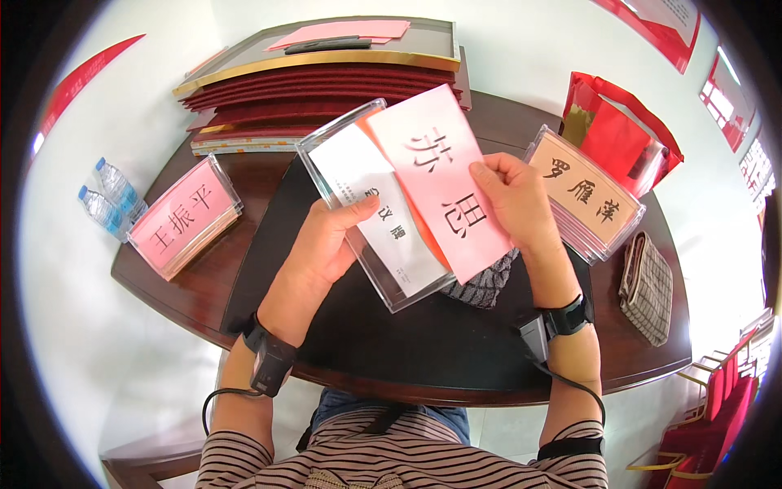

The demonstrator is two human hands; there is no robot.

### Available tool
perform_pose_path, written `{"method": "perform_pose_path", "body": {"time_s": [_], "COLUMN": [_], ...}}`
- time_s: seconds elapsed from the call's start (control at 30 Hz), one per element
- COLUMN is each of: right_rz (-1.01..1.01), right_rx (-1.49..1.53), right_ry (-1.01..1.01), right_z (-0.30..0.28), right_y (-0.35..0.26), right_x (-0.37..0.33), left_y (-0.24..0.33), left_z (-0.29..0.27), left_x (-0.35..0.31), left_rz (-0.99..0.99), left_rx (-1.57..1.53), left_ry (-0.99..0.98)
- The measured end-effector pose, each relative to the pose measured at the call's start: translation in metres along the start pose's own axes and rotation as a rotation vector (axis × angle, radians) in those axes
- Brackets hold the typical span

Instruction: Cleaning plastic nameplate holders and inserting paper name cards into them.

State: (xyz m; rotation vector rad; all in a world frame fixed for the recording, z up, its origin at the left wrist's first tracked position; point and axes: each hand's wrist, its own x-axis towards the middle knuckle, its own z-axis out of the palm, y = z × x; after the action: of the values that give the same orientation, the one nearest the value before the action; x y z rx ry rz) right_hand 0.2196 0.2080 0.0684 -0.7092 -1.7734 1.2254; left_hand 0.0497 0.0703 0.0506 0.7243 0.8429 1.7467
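My left hand grips a clear plastic name-plate holder by its left side, thumb on the front. A white card with dark lettering shows inside it. Between the thumb and fingers of my right hand is a pink name card with large dark characters. The pink card is tilted and overlaps the holder's right part. An orange edge shows between the two cards; whether it is a separate sheet I cannot tell. Both hands are above the black desk mat.
Stacked name plates with a pink front stand left, beside two water bottles. More name plates with an orange front stand right, near a red bag and checked cloth. Dark-red folders are piled behind. A grey cloth lies below the cards.
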Motion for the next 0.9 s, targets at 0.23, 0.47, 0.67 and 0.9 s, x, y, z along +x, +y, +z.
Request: {"method": "perform_pose_path", "body": {"time_s": [0.23, 0.47, 0.67, 0.9], "right_rz": [-0.085, -0.133, -0.313, -0.085], "right_rx": [-0.127, -0.358, -0.733, -0.128], "right_ry": [0.091, 0.235, 0.144, -0.111], "right_z": [0.002, -0.016, 0.004, 0.02], "right_y": [0.004, 0.037, 0.033, -0.005], "right_x": [0.004, 0.023, 0.007, -0.015], "left_y": [0.005, 0.012, 0.012, 0.009], "left_z": [-0.006, -0.015, -0.015, -0.008], "left_x": [0.002, 0.005, 0.004, 0.001], "left_rz": [0.001, 0.069, 0.01, 0.0], "left_rx": [-0.186, -0.126, -0.147, -0.064], "left_ry": [-0.007, 0.079, -0.027, -0.007]}}
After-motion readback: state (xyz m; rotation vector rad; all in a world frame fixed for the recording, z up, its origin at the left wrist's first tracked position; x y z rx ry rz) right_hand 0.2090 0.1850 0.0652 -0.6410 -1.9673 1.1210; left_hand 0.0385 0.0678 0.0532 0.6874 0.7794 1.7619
